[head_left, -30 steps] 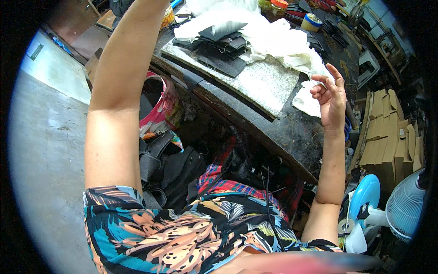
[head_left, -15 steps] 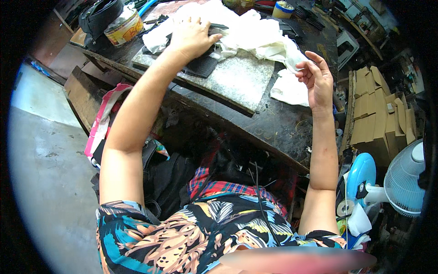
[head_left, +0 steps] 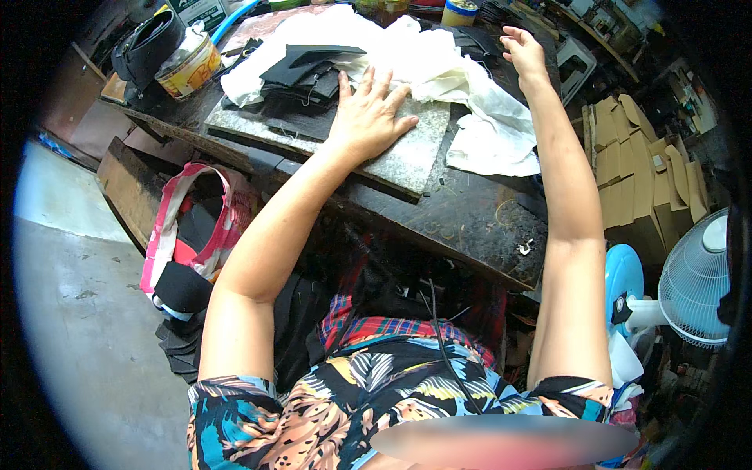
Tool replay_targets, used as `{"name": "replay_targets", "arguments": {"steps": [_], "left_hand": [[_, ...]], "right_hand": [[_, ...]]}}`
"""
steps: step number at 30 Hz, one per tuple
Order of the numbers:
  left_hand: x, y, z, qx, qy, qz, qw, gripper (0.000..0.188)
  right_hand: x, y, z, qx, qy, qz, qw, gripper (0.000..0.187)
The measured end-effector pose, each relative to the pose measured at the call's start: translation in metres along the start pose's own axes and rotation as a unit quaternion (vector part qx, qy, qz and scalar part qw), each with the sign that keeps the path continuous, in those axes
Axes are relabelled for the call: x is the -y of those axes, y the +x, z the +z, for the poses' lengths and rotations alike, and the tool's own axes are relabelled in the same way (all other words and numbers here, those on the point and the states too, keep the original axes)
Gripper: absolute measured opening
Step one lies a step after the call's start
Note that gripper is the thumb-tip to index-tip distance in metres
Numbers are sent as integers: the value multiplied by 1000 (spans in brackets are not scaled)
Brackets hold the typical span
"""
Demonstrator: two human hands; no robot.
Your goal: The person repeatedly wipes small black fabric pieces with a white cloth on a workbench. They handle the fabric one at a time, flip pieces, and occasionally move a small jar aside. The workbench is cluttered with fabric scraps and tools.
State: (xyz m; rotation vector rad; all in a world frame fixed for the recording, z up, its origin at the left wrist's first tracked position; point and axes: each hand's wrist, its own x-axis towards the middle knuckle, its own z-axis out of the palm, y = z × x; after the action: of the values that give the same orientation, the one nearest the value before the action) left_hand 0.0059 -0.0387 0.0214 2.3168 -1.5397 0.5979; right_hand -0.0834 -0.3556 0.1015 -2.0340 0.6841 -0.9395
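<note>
My left hand (head_left: 370, 117) lies with its fingers spread, across the right edge of a stack of black fabric pieces (head_left: 301, 82) and over a speckled pale slab (head_left: 411, 160). Nothing shows in its grasp. Behind the stack and to its right spreads a crumpled white cloth (head_left: 376, 35), with one end hanging over toward the right side of the table. Farther off, my right hand (head_left: 526, 59) is stretched past that cloth, fingers loosely bent and apart, holding nothing visible. Several dark flat pieces (head_left: 476, 41) lie to the left of it.
The dark worktable (head_left: 470, 227) carries a yellow tub (head_left: 188, 69) at the far left and a blue-lidded jar (head_left: 460, 12) at the back. A pink-edged bag (head_left: 160, 211) with dark pieces stands at lower left. Cardboard (head_left: 642, 160) and a fan (head_left: 693, 278) are on the right.
My left hand has slid right and nearer, exposing the black stack, and its fingers have spread. My right hand has reached farther away across the table. The view has shifted slightly.
</note>
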Motion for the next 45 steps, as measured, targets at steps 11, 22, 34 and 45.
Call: {"name": "replay_targets", "arguments": {"steps": [11, 22, 34, 45], "left_hand": [[-1, 0, -8, -48, -31, 2, 998, 61], [-2, -1, -12, -84, -13, 39, 996, 53], [3, -3, -26, -254, -73, 80, 961, 46], [-20, -17, -59, 87, -734, -192, 645, 13]], "right_hand": [[-86, 56, 54, -6, -354, 30, 935, 67], [-25, 34, 5, -287, -47, -182, 939, 27], [53, -149, 3, 101, 290, 130, 943, 20], [57, -208, -1, 126, 238, -4, 963, 24]]}}
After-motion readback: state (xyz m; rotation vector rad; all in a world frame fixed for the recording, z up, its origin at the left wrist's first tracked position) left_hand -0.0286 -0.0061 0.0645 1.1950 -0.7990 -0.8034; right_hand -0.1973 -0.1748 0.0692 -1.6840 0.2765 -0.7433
